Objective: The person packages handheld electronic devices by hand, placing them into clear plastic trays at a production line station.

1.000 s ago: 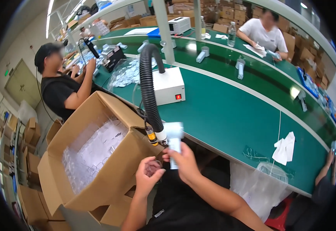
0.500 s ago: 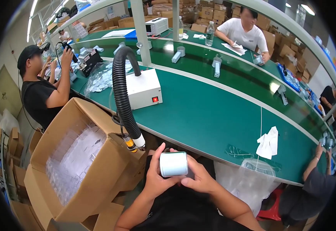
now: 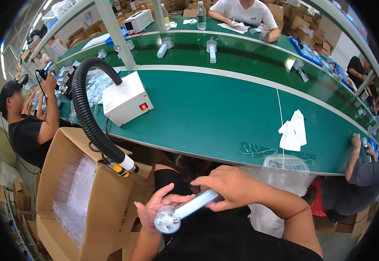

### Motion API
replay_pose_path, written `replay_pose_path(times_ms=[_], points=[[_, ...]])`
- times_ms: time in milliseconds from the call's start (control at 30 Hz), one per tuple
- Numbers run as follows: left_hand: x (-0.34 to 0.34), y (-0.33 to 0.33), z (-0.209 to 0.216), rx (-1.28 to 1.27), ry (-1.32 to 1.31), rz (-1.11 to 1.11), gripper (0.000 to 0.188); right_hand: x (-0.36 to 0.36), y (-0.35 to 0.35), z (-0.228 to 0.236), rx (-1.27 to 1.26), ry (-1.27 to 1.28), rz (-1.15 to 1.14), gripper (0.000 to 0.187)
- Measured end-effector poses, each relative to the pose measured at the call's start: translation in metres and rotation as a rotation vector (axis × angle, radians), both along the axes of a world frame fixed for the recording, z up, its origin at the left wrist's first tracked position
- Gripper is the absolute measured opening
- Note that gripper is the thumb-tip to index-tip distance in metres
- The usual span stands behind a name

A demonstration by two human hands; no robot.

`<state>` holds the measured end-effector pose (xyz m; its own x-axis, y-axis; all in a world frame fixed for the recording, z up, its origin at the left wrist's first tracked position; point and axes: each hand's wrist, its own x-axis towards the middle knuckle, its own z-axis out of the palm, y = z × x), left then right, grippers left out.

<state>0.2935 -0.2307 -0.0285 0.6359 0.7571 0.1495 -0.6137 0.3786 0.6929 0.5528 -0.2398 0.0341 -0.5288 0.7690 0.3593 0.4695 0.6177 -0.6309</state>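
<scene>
Small handheld fan (image 3: 185, 212): pale silver-white, round head with visible blades facing the camera, slim cylindrical handle running up and to the right. Held low over the lap, below the near edge of the green worktop (image 3: 224, 108). Right hand (image 3: 230, 187) clenched around the handle. Left hand (image 3: 156, 206) open, fingers spread, cupping behind the round head, palm touching it. Black corrugated hose (image 3: 87, 113) with orange-tipped nozzle hanging just left of the hands, over an open cardboard box (image 3: 98, 195) of clear bags. White control box (image 3: 126, 102) on worktop.
</scene>
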Motion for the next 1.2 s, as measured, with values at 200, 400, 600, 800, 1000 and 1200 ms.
replay_pose_path(times_ms=[200, 400, 600, 800, 1000, 1200], points=[[-0.005, -0.011, -0.006, 0.238, 0.296, 0.11, 0.088, -0.004, -0.006, -0.015, 0.044, 0.011, -0.007, 0.052], [0.015, -0.006, -0.074, -0.38, 0.319, -0.227, 0.064, 0.011, -0.003, -0.076, -1.096, -0.161, 0.244, 0.043], [0.021, -0.006, -0.104, -0.617, 0.241, -0.312, 0.068, -0.011, -0.013, -0.103, -0.873, -0.47, 0.176, 0.063], [0.02, -0.014, -0.156, -0.74, 0.137, -0.252, 0.066, -0.036, -0.009, -0.12, -1.004, -0.497, 0.122, 0.061], [0.011, -0.011, -0.175, -0.752, 0.11, -0.199, 0.054, -0.052, -0.008, -0.145, -1.025, -0.487, 0.109, 0.058], [0.008, -0.012, -0.175, -0.652, 0.168, -0.027, 0.055, -0.043, 0.005, -0.159, -0.842, -0.411, 0.159, 0.056]])
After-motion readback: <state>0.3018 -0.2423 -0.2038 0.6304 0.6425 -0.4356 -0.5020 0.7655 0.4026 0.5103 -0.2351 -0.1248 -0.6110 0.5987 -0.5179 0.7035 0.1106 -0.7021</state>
